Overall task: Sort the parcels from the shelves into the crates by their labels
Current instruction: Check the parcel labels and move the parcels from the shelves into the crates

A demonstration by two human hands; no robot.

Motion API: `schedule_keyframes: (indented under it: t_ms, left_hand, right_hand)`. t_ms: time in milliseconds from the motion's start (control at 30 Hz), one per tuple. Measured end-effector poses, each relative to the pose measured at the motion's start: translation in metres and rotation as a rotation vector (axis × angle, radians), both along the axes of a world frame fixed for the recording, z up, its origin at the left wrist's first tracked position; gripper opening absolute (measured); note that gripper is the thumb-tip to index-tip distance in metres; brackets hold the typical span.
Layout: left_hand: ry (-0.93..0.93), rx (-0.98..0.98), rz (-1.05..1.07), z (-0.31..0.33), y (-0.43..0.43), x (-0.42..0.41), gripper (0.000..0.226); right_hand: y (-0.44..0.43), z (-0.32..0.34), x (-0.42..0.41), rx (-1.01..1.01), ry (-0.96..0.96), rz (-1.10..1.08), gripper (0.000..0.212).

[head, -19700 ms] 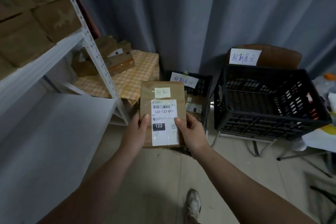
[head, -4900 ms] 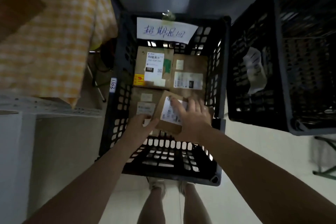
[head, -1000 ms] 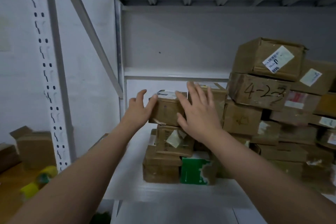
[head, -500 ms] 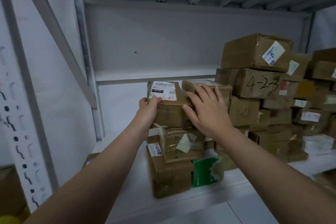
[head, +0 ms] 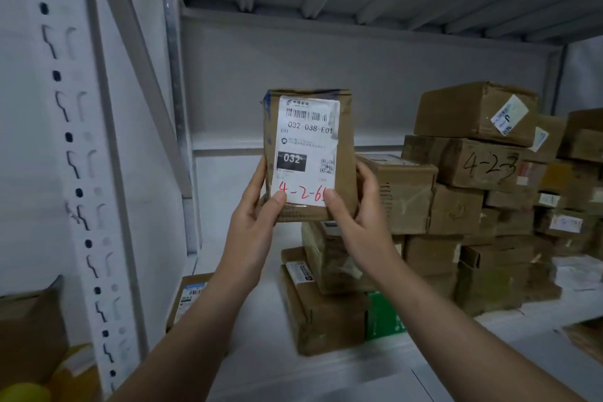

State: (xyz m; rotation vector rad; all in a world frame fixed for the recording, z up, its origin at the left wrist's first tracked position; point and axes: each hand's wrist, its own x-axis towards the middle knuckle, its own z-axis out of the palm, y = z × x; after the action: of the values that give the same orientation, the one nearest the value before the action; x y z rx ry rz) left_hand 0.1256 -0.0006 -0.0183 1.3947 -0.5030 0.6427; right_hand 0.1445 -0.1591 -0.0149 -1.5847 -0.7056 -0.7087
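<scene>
Pinching the upright parcel (head: 308, 153) between them, left hand (head: 253, 222) and right hand (head: 357, 222) curl fingers round its lower edges.

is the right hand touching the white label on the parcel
Touching. In the head view the right hand has its thumb on the lower corner of the white label, covering the end of the red writing.

yellow object (head: 24, 390): bottom-left corner, blurred | brown carton (head: 29, 326): just above it | grey wall (head: 359, 81): backdrop
</scene>
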Motion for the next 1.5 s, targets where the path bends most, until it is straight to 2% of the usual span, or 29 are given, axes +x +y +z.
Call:
schedule_keyframes:
  t_ms: [100, 233, 500, 633, 700, 800, 900, 1000, 1167, 1267, 1333, 1433, 1500]
  left_hand:
    - [-0.013, 0.013, 0.027, -0.006, 0.01, -0.006, 0.054]
    - [-0.026, 0.049, 0.051, -0.01, 0.02, -0.012, 0.068]
    - [-0.014, 0.084, 0.081, -0.015, 0.024, -0.02, 0.061]
    - [-0.02, 0.203, 0.287, -0.033, 0.029, -0.034, 0.045]
    - [-0.039, 0.223, 0.41, -0.049, 0.033, -0.04, 0.041]
    - [0.029, 0.177, 0.493, -0.068, 0.039, -0.046, 0.039]
    - [0.075, 0.381, 0.701, -0.072, 0.057, -0.049, 0.034]
    - [0.177, 0.645, 0.718, -0.068, 0.079, -0.046, 0.05]
    - [0.37, 1.165, 0.795, -0.066, 0.1, -0.036, 0.059]
    - [0.421, 1.28, 0.887, -0.08, 0.106, -0.032, 0.057]
    - [0.439, 1.405, 0.971, -0.09, 0.105, -0.028, 0.062]
    - [0.399, 1.548, 1.061, -0.099, 0.103, -0.021, 0.063]
    - [0.358, 1.558, 1.073, -0.1, 0.104, -0.016, 0.061]
  right_hand:
    - [0.01, -0.007, -0.005, 0.004, -0.029, 0.034, 0.052]
    - [0.019, -0.012, -0.009, 0.02, -0.036, 0.053, 0.053]
    - [0.027, -0.016, -0.015, 0.029, -0.018, 0.029, 0.058]
    - [0.03, -0.031, -0.018, 0.033, 0.074, 0.069, 0.065]
    - [0.035, -0.043, -0.02, 0.011, 0.082, 0.091, 0.06]
    - [0.05, -0.059, -0.02, -0.018, 0.099, 0.096, 0.052]
    - [0.069, -0.07, -0.013, -0.1, 0.194, 0.143, 0.059]
    - [0.091, -0.079, -0.005, -0.09, 0.392, 0.269, 0.067]
    - [0.125, -0.094, 0.014, 0.054, 0.675, 0.318, 0.036]
    - [0.141, -0.107, 0.019, 0.096, 0.805, 0.349, 0.034]
    - [0.149, -0.115, 0.019, 0.11, 0.898, 0.379, 0.044]
    - [0.158, -0.122, 0.021, 0.106, 0.993, 0.412, 0.05]
    - [0.163, -0.123, 0.024, 0.108, 1.012, 0.416, 0.049]
